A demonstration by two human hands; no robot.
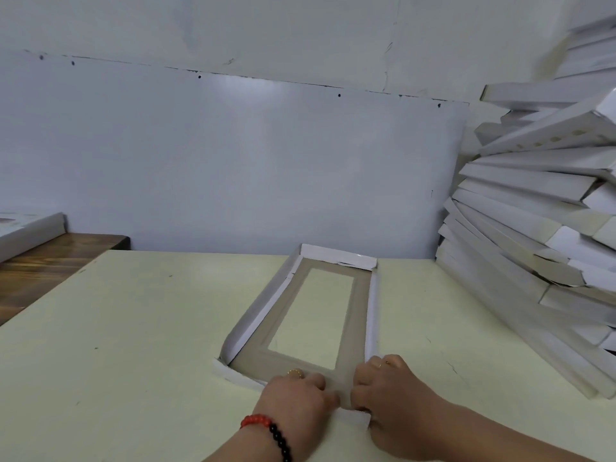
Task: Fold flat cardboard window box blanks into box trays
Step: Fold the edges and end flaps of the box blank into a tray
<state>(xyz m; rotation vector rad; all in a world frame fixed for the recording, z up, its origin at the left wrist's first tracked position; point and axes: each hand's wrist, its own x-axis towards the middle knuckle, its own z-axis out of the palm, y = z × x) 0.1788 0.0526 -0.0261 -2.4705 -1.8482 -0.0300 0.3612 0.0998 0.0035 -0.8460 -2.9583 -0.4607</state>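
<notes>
**One window box blank on the table, both hands at its near end**

Head view: a single cardboard window box blank point(310, 315) lies on the pale yellow table point(133, 328), its grey inner face up and one rectangular window cut through the middle. Its far flap and both long side flaps are raised; the near white flap point(353, 420) lies low at the table's front edge.

Two hands work the near end. The left hand point(296, 395), fingers curled with knuckles up, presses on the grey panel; a ring sits on one finger, and a red-and-black bead bracelet point(270, 431) circles the wrist. The right hand point(386, 388) curls its fingers over the near right corner, gripping the flap there; it wears two rings.

At right leans one tall, untidy stack of folded white box trays point(533, 235), too many to count. One more white tray point(30, 231) rests on a wooden table point(50, 261) at left.
</notes>
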